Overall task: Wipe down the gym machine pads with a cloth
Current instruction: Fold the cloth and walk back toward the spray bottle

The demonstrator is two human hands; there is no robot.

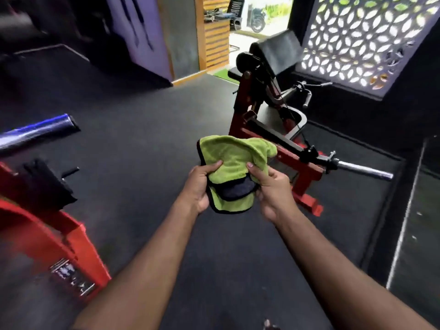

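Note:
A green cloth [232, 158] with a dark underside hangs between both hands at the middle of the view, above the floor. My left hand [201, 186] pinches its left edge, thumb on top. My right hand [271, 186] grips its right side. Beyond the cloth stands a red-framed gym machine [302, 172]. Its black angled pad [278, 51] and round roller pad [245, 61] sit at the far end, apart from the cloth.
A chrome bar [364, 170] juts right from the machine. Another red frame [59, 232] with a black pad [47, 184] stands at the left, with a blue padded bar [35, 133] behind it. Dark rubber floor [147, 144] lies between; a patterned screen [357, 39] is at the back right.

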